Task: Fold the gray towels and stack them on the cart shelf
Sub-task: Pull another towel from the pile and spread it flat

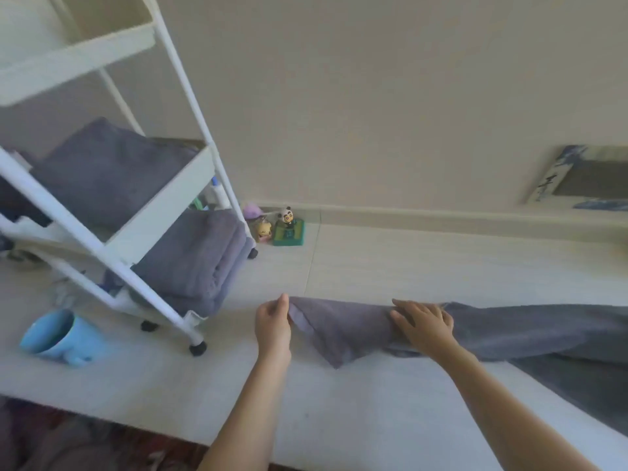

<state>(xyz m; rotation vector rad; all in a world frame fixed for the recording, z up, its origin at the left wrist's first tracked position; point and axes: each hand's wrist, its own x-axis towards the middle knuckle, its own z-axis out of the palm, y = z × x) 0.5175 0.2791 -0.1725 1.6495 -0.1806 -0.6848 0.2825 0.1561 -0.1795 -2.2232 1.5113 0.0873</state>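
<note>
A long gray towel (346,328) lies stretched across the pale floor, trailing off to the right. My left hand (273,322) pinches its left corner. Farther right, my right hand (424,322) rests on top of the towel with the fingers curled into the cloth; I cannot tell whether it grips. The white rolling cart (163,212) stands to the left. Its middle shelf holds a folded gray towel (108,171). A stack of folded gray towels (200,260) sits on the bottom shelf.
A light blue mug (57,334) lies on its side in front of the cart. Small toy figures (278,229) stand by the baseboard. A framed picture (584,178) leans on the wall at the right. Dark cloth is at the bottom left.
</note>
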